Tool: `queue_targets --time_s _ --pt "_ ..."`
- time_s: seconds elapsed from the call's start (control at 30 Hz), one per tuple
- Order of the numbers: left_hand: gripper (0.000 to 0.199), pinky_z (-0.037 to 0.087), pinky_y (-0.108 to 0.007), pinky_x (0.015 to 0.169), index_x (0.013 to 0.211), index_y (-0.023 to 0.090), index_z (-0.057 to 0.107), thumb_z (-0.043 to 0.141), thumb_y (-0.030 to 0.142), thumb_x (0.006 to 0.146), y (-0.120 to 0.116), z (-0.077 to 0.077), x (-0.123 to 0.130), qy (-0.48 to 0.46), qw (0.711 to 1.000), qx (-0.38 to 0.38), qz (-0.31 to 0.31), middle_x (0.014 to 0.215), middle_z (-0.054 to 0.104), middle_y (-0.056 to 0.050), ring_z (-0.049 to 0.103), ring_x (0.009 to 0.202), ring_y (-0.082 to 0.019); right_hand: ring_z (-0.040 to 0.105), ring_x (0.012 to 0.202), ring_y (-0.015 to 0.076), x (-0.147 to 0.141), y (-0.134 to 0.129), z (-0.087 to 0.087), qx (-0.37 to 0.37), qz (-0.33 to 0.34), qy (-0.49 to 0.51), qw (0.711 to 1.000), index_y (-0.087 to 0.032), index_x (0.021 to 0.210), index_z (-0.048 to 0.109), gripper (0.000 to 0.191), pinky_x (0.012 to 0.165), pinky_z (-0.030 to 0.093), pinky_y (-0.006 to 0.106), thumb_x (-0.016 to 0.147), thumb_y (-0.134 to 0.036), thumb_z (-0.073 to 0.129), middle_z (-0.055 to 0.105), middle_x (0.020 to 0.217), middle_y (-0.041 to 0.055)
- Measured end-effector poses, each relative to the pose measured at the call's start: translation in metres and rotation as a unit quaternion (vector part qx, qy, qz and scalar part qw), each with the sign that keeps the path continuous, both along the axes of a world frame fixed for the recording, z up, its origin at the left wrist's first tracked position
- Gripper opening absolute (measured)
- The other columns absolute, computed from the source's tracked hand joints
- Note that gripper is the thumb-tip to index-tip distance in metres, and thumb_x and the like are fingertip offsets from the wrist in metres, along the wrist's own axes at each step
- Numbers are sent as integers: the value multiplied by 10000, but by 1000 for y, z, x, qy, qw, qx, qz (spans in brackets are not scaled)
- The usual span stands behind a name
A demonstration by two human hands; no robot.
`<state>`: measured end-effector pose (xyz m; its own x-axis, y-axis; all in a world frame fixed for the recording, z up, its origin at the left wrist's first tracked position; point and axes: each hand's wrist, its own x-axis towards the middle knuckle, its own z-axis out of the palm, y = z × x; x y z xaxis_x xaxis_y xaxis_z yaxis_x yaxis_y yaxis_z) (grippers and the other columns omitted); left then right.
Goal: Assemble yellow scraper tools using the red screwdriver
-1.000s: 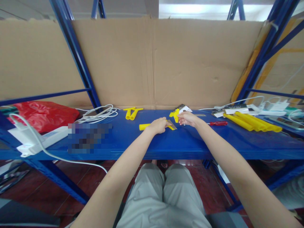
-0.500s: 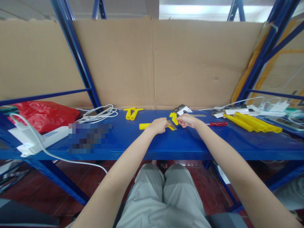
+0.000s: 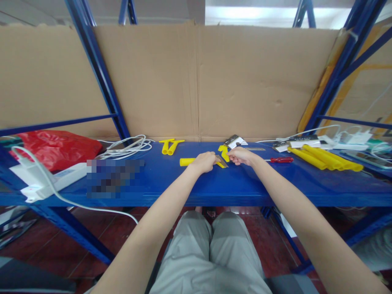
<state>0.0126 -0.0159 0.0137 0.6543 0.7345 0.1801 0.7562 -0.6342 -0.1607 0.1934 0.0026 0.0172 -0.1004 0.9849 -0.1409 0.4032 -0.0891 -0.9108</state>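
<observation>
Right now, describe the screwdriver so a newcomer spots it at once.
On the blue tabletop, look between the right hand and the yellow tubes. The screwdriver shows there by its red handle, unlike the all-yellow tubes.

The yellow piece (image 3: 225,154), held more upright by the right hand (image 3: 240,156) a second ago, has been turned and lowered, and is now seen slanting just left of the fingertips; the fingers have been brought down too, and more of the black-and-white card (image 3: 235,141) has been uncovered beyond them
</observation>
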Motion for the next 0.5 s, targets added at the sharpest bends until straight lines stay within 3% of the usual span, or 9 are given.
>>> queue_targets --time_s 0.5 --pt "361 462 -265 783 1144 297 649 437 170 881 -1 0 0 2 1000 3 8 1014 600 -61 591 989 -201 295 345 28 2 6 -5 -20 9 -10 1000 -164 584 411 271 341 206 159 832 -129 515 401 432 -47"
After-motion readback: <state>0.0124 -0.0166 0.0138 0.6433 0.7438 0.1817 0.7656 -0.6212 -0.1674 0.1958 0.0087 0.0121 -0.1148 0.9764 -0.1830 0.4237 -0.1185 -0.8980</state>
